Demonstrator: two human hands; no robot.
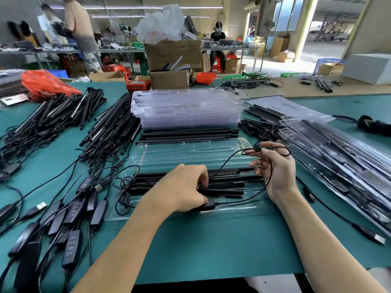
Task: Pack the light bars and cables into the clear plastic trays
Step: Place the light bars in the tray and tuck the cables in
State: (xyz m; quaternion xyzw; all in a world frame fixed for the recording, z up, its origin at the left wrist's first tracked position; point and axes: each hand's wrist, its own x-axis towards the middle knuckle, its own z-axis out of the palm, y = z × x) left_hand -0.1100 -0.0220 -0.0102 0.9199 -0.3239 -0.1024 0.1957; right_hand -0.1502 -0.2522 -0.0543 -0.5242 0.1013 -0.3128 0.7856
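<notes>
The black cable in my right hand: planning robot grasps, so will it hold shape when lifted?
The cable looks floppy: it droops in loose curves between the right hand and left hand. Likely light, being thin. Its plug end may swing.

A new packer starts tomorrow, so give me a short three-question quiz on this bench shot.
1. True or false: the right hand holds a loop of black cable.
2. Multiple choice: the stack of empty clear trays sits A) behind the open tray, B) on the floor, C) on a chair.
3. Fill in: the light bars under the left hand are coloured ____.
Key: 1 true; 2 A; 3 black.
</notes>
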